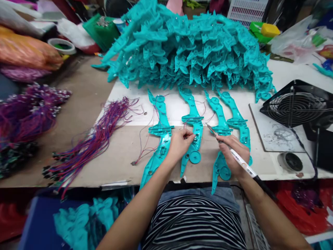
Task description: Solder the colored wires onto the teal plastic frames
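Several turquoise plastic parts shaped like toy bows lie in a row across the table. My left hand [182, 141] is closed in a pinch at the lower half of the second part [191, 107]; what its fingertips hold is too small to make out. A soldering iron [240, 160] with a white and black handle is in my right hand [234, 152], its tip pointing up and left beside the third part [221, 118]. Thin red and purple wires run from the leftmost part [161, 114] to a small connector [133, 163]. At far right in the row is another part [234, 107].
A big heap of turquoise parts [192, 48] fills the back. Left lie a bundle of red and purple wires [104, 135] and a larger wire pile [31, 114]. On the right stand a black fan [293, 104], a white board [275, 135] and a solder spool [292, 161].
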### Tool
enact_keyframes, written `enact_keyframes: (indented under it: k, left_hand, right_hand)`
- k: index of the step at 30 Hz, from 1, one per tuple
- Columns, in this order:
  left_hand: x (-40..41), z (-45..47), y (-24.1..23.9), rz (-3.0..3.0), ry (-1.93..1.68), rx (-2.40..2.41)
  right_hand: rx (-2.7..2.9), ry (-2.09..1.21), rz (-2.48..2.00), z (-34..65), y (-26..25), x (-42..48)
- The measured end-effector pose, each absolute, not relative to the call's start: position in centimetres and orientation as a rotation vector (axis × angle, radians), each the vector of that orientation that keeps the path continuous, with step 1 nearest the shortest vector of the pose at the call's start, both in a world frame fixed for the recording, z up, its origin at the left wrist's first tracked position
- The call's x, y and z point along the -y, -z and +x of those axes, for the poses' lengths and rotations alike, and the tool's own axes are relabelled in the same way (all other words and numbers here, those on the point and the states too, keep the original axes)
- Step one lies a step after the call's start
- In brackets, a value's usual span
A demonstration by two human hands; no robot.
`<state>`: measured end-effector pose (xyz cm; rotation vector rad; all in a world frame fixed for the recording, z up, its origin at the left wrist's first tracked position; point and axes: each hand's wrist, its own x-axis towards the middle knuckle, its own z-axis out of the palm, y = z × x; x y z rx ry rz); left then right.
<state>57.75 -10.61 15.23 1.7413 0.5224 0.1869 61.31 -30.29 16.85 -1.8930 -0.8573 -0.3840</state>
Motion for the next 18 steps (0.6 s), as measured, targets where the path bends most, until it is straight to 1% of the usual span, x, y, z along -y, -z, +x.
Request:
enact_keyframes:
  k: [4,18]
  left_hand:
    - [11.1,58.6,-14.5,1.814,-0.246,-0.503]
    - [11.2,59.5,-14.2,1.944,-0.188,-0.503]
  right_hand:
    - [0.835,0.417,-1.873,60.7,-16.1,30.4]
    - [0.89,0.299,-1.832,61.0,-14.8,30.0]
